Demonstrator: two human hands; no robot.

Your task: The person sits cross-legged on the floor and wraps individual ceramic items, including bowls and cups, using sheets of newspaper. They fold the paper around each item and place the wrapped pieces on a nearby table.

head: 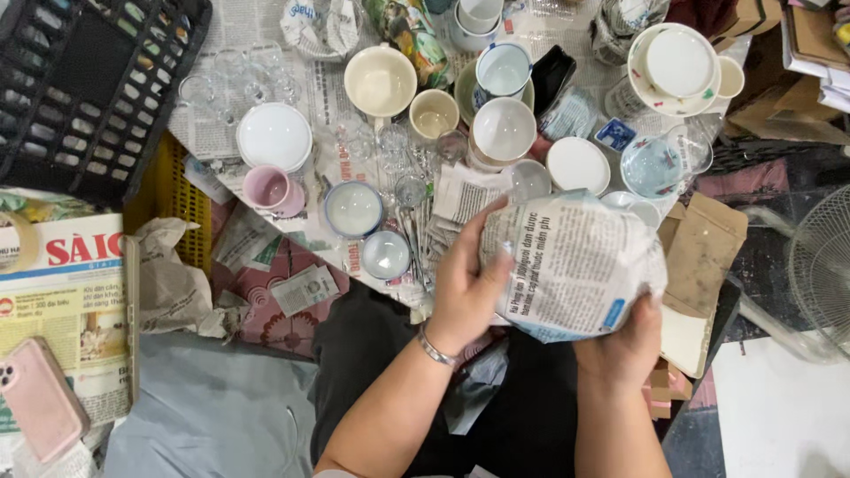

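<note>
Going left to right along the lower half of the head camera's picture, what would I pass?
Pink phone → crumpled brown paper → small blue-rimmed white bowl → left hand → newspaper-wrapped bundle held in both hands → flat brown cardboard → white wire fan guard.

Crinkled matt newsprint bundle (574,265); glossy ceramic bowls (503,128).

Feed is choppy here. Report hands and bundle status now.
Left hand grip on newspaper-wrapped bundle, fingers over top edge. Right hand cradles it underneath. Contents hidden. White ceramic bowls crowd the floor ahead.
</note>
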